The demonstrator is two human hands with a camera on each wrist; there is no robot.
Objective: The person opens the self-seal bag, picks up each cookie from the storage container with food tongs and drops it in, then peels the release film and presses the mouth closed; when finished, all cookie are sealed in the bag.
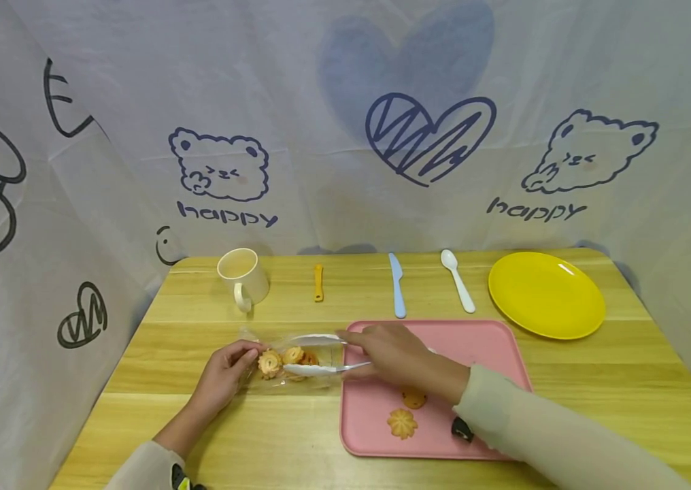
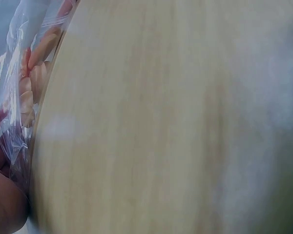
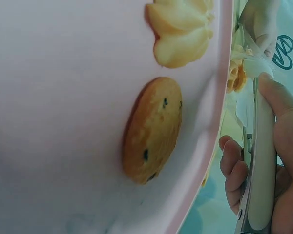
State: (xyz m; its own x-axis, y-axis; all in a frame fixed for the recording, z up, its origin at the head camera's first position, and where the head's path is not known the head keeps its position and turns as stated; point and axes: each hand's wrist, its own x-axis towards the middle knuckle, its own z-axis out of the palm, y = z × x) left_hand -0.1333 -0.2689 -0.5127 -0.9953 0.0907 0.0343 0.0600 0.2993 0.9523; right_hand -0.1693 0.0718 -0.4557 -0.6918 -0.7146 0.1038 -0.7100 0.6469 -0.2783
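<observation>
My left hand [image 1: 228, 373] pinches the closed-end side of a clear plastic bag [image 1: 254, 385], which lies on the table left of a pink tray [image 1: 360, 442]. Inside the bag sit several ridged golden cookies [image 1: 270, 364]. Tongs [image 1: 315, 371] with pale arms are in my right hand [image 1: 391, 354], thumb on one arm and fingers round the other. Their tips point left into the bag, spread on either side of the cookies. Under my right forearm, a flower-shaped cookie [image 1: 402, 423] and a round cookie [image 3: 154, 131] with dark bits lie on the tray.
Behind the bag stands a cream mug [image 1: 254, 279]. A small orange handle-like piece [image 1: 318, 283], a light blue knife [image 1: 397, 286] and a white spoon [image 1: 458, 280] lie along the back, with a yellow plate [image 1: 546, 296] at the right. A printed white cloth hangs behind the table.
</observation>
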